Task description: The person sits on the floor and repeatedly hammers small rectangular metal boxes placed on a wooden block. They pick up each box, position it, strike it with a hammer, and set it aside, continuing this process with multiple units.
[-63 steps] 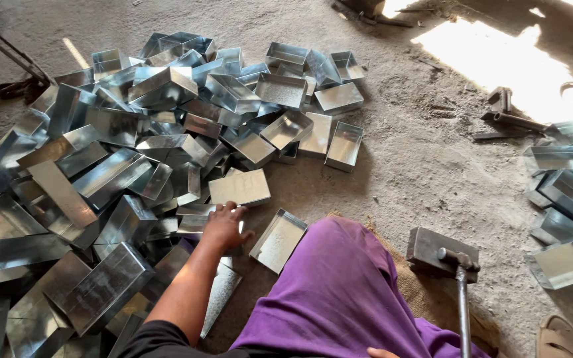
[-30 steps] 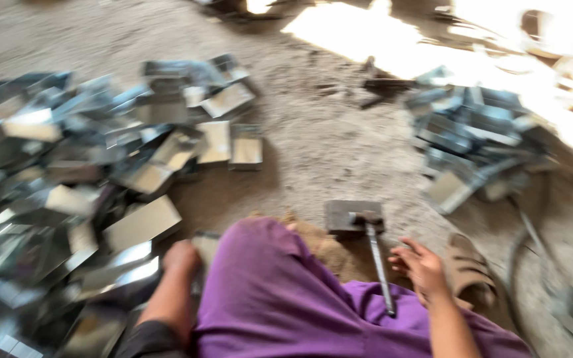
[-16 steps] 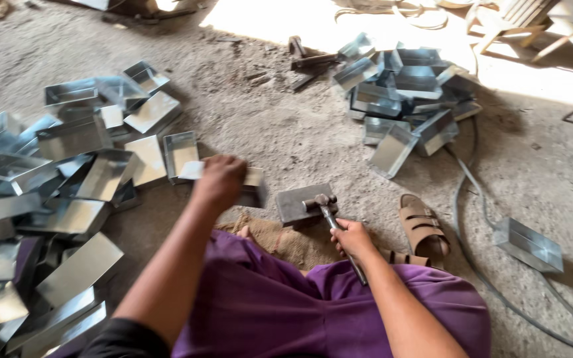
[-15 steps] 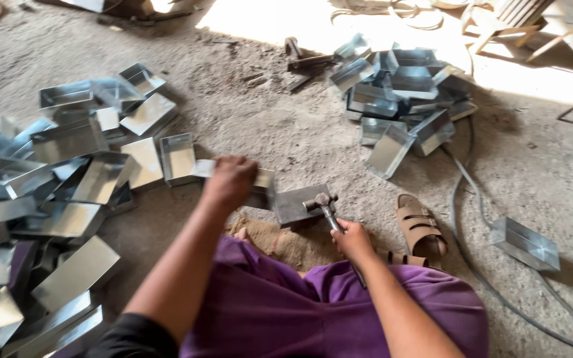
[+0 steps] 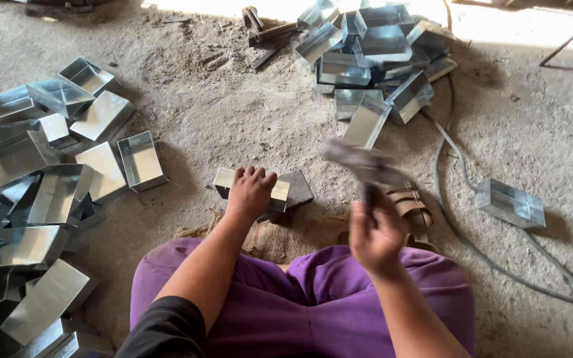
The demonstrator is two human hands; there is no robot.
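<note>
My left hand (image 5: 250,193) presses down on a small shiny sheet-metal box (image 5: 280,193) that rests on a dark metal block (image 5: 298,188) in front of my knees. My right hand (image 5: 374,234) is raised and grips the handle of a hammer (image 5: 364,166), whose head is blurred by motion above and to the right of the block. A sandal (image 5: 411,207) lies just behind the right hand.
A heap of open sheet-metal boxes (image 5: 41,192) spreads over the floor at left. Another pile of boxes (image 5: 373,59) lies at the top. A single box (image 5: 510,203) sits at right beside a grey hose (image 5: 455,219). Burlap sacking (image 5: 280,238) covers the floor under the block.
My left hand has carried a metal box from the left heap onto the block. My right hand took the hammer off the block and lifted it. The view swung right.
</note>
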